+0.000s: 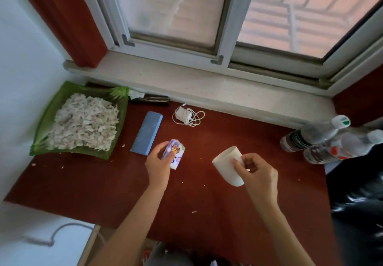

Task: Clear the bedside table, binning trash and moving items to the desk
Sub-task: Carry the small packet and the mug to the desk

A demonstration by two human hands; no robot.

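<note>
The left hand (158, 162) grips a packet (174, 153). The right hand (256, 172) pinches a tilted cup (228, 166) and might drop it on the counter (103, 193).

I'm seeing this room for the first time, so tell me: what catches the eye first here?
Two hands at the centre: the left hand grips a small printed packet, the right hand holds a tilted white cup above the red table. At far left sits a green tray heaped with pale shreds; two plastic bottles lie at right.
</note>
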